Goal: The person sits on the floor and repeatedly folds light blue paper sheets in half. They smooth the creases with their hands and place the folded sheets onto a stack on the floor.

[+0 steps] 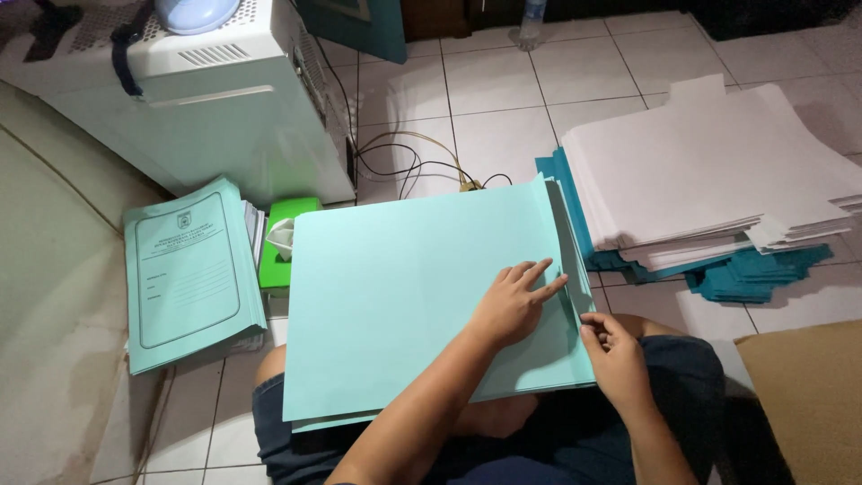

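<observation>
Light green folder (404,296) lies flat across the person's lap, seated on the tiled floor (503,99). Left hand (514,304) rests palm-down on it near the right edge, fingers (539,274) spread and flat, apparently pinning the sheet so it stays put. Right hand (615,355) at the right edge, fingers curled and pinching the edge flap between thumb and fingertips, likely to fold or crease it against the held-down sheet. To the right, on the floor: stack of white sheets (709,171) atop darker teal folders (745,274), within arm's reach. To the left: pile of printed green covers (189,274), beside a small green box (285,238). White appliance (224,99) behind, cables (413,162) trailing over the tiles. Brown cardboard (808,395) at lower right. Dim indoor light.
</observation>
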